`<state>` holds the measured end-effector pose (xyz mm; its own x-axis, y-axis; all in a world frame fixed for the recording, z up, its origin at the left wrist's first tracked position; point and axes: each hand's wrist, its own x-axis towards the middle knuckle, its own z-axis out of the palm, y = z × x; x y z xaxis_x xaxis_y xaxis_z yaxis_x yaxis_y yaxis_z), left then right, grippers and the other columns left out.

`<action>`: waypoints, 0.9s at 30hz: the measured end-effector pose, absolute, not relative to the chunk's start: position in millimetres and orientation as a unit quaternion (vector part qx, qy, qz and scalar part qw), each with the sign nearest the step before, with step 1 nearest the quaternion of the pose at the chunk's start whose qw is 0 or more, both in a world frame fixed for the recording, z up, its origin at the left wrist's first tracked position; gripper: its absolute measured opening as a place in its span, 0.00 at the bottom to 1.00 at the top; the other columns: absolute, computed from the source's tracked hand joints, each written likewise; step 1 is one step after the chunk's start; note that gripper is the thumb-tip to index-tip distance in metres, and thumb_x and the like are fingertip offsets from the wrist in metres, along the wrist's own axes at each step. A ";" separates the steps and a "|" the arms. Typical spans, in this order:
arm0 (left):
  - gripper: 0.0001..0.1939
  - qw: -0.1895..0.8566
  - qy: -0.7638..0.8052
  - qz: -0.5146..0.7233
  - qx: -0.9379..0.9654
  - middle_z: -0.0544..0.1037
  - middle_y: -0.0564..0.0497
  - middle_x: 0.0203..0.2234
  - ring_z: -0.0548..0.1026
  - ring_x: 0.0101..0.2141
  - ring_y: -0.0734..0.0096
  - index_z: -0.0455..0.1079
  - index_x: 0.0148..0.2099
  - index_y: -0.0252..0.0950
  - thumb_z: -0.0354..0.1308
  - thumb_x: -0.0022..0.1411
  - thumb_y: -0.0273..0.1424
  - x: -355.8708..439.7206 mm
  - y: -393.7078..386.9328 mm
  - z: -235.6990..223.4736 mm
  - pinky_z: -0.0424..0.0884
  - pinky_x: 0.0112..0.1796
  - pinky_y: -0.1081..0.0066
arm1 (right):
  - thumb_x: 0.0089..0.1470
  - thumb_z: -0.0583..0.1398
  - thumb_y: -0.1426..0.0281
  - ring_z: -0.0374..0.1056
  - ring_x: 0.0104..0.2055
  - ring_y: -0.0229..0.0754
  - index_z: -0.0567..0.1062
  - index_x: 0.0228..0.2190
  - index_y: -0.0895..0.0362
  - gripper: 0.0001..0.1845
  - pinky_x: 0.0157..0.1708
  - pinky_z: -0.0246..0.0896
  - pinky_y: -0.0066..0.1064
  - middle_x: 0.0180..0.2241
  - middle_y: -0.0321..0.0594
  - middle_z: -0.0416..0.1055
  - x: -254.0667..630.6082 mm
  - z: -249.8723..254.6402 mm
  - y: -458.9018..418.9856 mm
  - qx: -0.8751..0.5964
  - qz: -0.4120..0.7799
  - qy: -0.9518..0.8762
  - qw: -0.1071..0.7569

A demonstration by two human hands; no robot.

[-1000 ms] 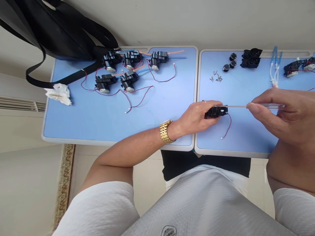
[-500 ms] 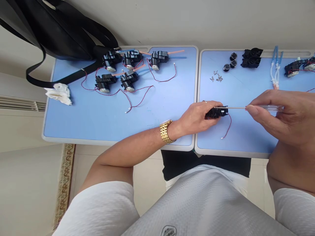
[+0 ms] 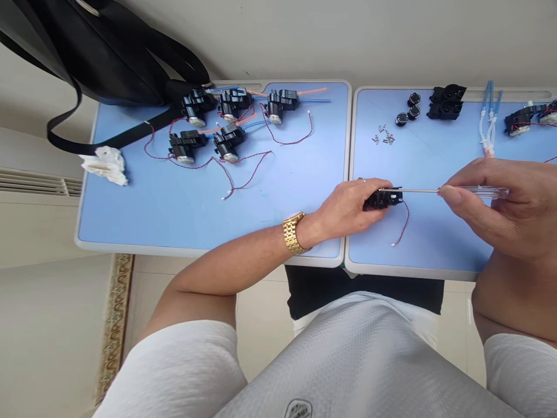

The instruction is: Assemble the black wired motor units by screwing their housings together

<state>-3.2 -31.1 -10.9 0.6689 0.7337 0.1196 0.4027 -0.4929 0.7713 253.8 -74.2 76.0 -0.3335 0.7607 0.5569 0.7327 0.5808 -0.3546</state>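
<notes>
My left hand (image 3: 348, 206) is closed around a small black motor unit (image 3: 383, 199) with a red wire (image 3: 402, 223), holding it down on the right blue table (image 3: 435, 249). My right hand (image 3: 500, 203) grips a clear-handled screwdriver (image 3: 476, 190). Its thin metal shaft (image 3: 415, 190) runs left and its tip touches the top of the unit. A gold watch (image 3: 293, 233) is on my left wrist.
Several finished black units with red wires and coloured tubes (image 3: 230, 125) lie on the left blue table (image 3: 174, 226), beside a black bag (image 3: 100, 52) and crumpled tissue (image 3: 104, 164). Loose screws (image 3: 383, 137), black parts (image 3: 444, 103), tubes (image 3: 488, 125) and more units (image 3: 528, 116) sit at the back right.
The screwdriver shaft has slid a little left onto the unit's top. My right hand shifted only slightly; the left hand has stayed on the unit.
</notes>
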 end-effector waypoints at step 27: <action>0.19 0.367 0.329 0.226 0.840 0.88 0.49 0.51 0.86 0.49 0.63 0.78 0.62 0.38 0.60 0.71 0.29 -2.5 -31.7 -11.4 0.78 0.51 0.66 | 0.71 0.68 0.61 0.64 0.22 0.27 0.79 0.31 0.50 0.14 0.22 0.54 0.28 0.25 0.22 0.77 254.5 76.7 -77.4 -0.469 0.060 -0.806 0.356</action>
<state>-2.5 -31.7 -11.4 0.6806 0.7193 0.1390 0.3872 -0.5143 0.7652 254.5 -77.4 76.7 -0.3064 0.7995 0.5166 0.7136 0.5521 -0.4313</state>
